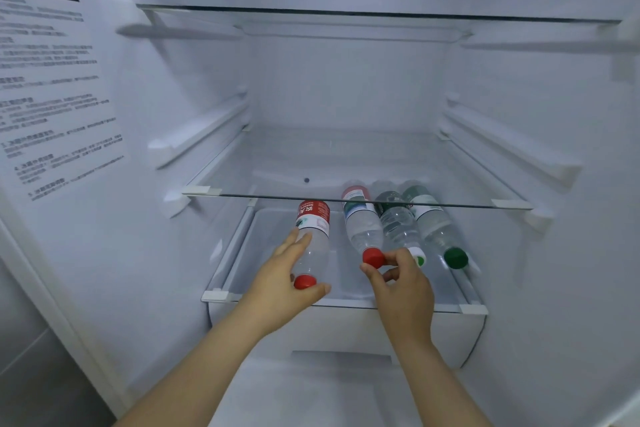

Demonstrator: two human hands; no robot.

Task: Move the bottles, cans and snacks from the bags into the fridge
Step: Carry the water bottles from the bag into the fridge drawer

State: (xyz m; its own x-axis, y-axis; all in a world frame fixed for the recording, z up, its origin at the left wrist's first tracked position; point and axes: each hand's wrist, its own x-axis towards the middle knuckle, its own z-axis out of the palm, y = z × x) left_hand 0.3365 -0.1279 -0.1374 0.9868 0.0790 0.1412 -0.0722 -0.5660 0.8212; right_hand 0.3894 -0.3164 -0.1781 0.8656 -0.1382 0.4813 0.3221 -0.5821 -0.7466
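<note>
Red caps and green ones all face the front of the bottom shelf (346, 303), likely so each bottle can be caught by the neck later. Four water bottles are at this shelf with their bases toward its back.

The left hand (291, 274) is wrapped round the neck end of the red-label bottle (313, 229), fingers along one side and thumb just past its cap. It holds this bottle over the left part of the bottom shelf; I cannot tell whether the bottle touches the glass yet.

The right hand (398, 284) pinches the red cap of the second bottle (363, 225) between thumb and forefinger near the middle of the bottom shelf, probably to stop it rolling or to nudge it against its neighbours. On the right part of the bottom shelf lie the white-capped bottle (398, 222) and the green-capped bottle (436, 229), side by side and close.

Smooth round bottles on glass can roll, so packing them together seems sensible.

The bottom shelf is clear glass with white clips at its corners, and a white drawer (346, 326) sits under it. Above the bottom shelf are the middle shelf (242, 180) and the top shelf (346, 12), also glass. The walls are white plastic with moulded rails, and a printed sticker (52, 80) is on the wall to the left of the bottom shelf. No bags, cans or snacks show.
</note>
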